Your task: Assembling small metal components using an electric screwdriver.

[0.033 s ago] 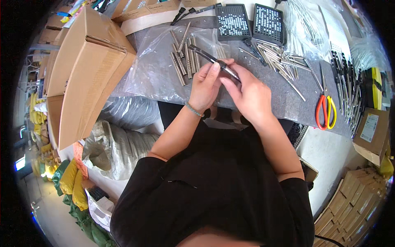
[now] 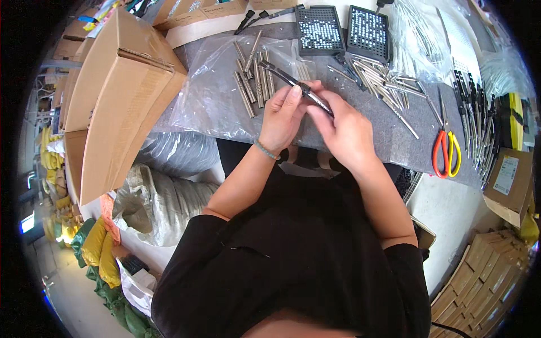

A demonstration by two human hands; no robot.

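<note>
A slim rod-like piece (image 2: 276,71), black at its far end with a silver tube showing toward the near end, lies slantwise between my hands above the table edge. My left hand (image 2: 279,121) pinches its black middle between thumb and fingers. Around the silver end, my right hand (image 2: 350,135) is closed, with the thumb below and the fingers above; part of the tube is hidden there. Just beyond the left hand, several loose silver tubes (image 2: 246,93) with perforated sides lie on a clear plastic bag (image 2: 203,107).
Two black trays (image 2: 320,49) of small silver parts stand at the back. Thinner metal rods (image 2: 383,79) are heaped right of centre. Scissors (image 2: 442,152) with red and yellow handles lie near the right edge, beside several black-topped rods (image 2: 470,118). An open cardboard box (image 2: 127,107) stands left.
My right hand has shifted slightly to the right, its thumb moving along the silver tube. My left hand and the piece's black end stay in place.
</note>
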